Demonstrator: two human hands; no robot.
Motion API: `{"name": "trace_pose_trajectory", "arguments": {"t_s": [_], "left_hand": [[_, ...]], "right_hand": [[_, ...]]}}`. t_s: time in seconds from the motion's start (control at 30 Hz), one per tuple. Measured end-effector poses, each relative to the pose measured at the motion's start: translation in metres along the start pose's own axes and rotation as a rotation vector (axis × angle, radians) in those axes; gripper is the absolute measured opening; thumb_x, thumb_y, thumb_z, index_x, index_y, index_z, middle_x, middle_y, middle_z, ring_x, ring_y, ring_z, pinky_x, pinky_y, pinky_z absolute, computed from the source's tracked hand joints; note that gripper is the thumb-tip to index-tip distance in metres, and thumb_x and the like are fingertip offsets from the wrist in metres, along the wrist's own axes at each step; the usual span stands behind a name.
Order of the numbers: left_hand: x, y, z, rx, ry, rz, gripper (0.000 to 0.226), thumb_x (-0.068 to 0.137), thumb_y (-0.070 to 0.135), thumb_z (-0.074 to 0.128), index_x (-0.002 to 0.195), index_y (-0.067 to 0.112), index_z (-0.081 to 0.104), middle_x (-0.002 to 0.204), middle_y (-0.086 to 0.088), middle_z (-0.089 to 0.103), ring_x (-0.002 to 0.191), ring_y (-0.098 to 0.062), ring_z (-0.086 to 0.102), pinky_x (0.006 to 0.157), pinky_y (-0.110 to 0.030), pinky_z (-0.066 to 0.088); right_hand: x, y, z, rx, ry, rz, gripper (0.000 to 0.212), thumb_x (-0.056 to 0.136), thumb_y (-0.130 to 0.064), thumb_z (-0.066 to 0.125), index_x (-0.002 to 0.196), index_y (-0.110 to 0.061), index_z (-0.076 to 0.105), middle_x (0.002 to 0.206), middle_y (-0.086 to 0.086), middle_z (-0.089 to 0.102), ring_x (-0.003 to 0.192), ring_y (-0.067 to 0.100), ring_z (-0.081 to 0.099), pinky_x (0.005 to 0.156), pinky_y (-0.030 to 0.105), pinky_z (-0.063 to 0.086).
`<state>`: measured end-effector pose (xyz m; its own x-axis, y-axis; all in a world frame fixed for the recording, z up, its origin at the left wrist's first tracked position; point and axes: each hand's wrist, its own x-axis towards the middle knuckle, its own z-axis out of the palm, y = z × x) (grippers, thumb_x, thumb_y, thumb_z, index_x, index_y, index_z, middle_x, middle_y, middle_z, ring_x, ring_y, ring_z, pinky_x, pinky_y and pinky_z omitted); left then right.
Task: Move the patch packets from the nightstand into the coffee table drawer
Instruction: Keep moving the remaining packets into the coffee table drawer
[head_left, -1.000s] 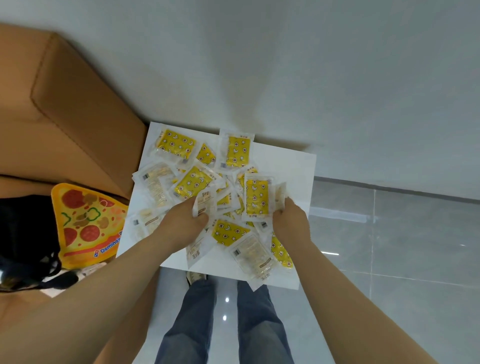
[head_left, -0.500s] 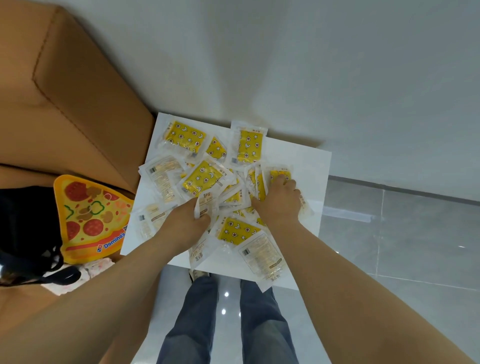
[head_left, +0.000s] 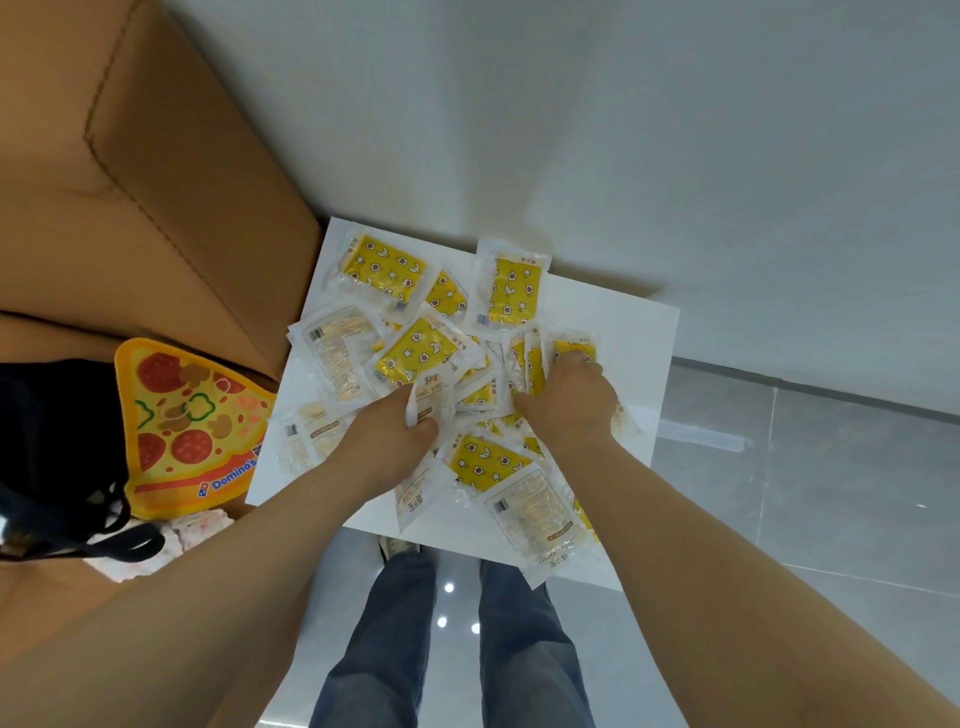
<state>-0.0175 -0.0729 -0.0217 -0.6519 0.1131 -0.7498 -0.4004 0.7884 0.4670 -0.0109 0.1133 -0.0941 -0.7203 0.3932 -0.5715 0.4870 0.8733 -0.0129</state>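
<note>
Both bare forearms reach in from 7 and 5 o'clock, meeting near centre. The left hand (head_left: 387, 441) grips patch packets (head_left: 428, 392) between thumb and curled fingers. At its 3 o'clock the right hand (head_left: 569, 408) lies palm-down, fingers (head_left: 576, 366) curled over more packets.

white wall (head_left: 675, 130), glossy grey tile floor (head_left: 831, 493), tan sofa (head_left: 156, 208)

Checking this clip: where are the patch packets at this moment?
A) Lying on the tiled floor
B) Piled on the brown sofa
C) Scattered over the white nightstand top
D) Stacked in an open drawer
C: the packets lie scattered and overlapping on the white nightstand, where the left hand and right hand grip some of them.
</note>
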Motion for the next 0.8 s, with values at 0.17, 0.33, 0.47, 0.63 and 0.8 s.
{"name": "trace_pose_trajectory", "arguments": {"t_s": [0.17, 0.33, 0.47, 0.63, 0.8], "left_hand": [[0.0, 0.0, 0.001, 0.007, -0.003, 0.004, 0.04, 0.097, 0.021, 0.044, 0.137, 0.021, 0.044, 0.131, -0.004, 0.056, 0.101, -0.017, 0.05, 0.078, -0.024, 0.035], [-0.003, 0.005, 0.001, -0.001, 0.011, 0.007, 0.038, 0.097, 0.021, 0.044, 0.135, 0.02, 0.045, 0.132, -0.004, 0.055, 0.113, -0.023, 0.052, 0.079, -0.024, 0.035], [-0.004, 0.01, 0.002, -0.002, 0.019, 0.005, 0.04, 0.097, 0.021, 0.044, 0.137, 0.02, 0.043, 0.135, -0.004, 0.053, 0.117, -0.025, 0.052, 0.08, -0.024, 0.035], [-0.005, 0.013, 0.006, -0.001, 0.02, 0.006, 0.039, 0.096, 0.02, 0.045, 0.136, 0.019, 0.045, 0.134, -0.004, 0.054, 0.117, -0.024, 0.052, 0.081, -0.024, 0.035], [-0.009, 0.018, 0.011, -0.013, 0.031, 0.011, 0.04, 0.096, 0.018, 0.045, 0.136, 0.02, 0.044, 0.133, -0.004, 0.055, 0.1, -0.016, 0.049, 0.079, -0.023, 0.034]], "right_hand": [[0.002, 0.004, -0.004, 0.052, 0.004, -0.055, 0.077, 0.082, -0.047, 0.065, 0.132, 0.004, 0.038, 0.124, 0.018, 0.057, 0.117, 0.032, 0.055, 0.08, 0.035, 0.05], [0.001, 0.013, -0.016, 0.148, 0.011, -0.096, 0.045, 0.085, -0.028, 0.06, 0.115, 0.002, 0.047, 0.09, 0.008, 0.06, 0.09, 0.03, 0.063, 0.064, 0.03, 0.039], [-0.001, 0.023, -0.02, 0.166, -0.004, -0.143, 0.037, 0.082, -0.03, 0.063, 0.104, -0.005, 0.049, 0.067, -0.004, 0.041, 0.072, 0.024, 0.054, 0.061, 0.029, 0.037], [0.003, 0.036, -0.025, 0.2, 0.014, -0.163, 0.033, 0.081, -0.017, 0.061, 0.108, -0.003, 0.048, 0.075, 0.002, 0.046, 0.071, 0.023, 0.047, 0.061, 0.03, 0.036], [0.001, 0.049, -0.025, 0.388, 0.055, -0.137, 0.016, 0.079, -0.005, 0.055, 0.095, -0.004, 0.052, 0.074, 0.006, 0.051, 0.069, 0.027, 0.049, 0.057, 0.028, 0.034]]}}
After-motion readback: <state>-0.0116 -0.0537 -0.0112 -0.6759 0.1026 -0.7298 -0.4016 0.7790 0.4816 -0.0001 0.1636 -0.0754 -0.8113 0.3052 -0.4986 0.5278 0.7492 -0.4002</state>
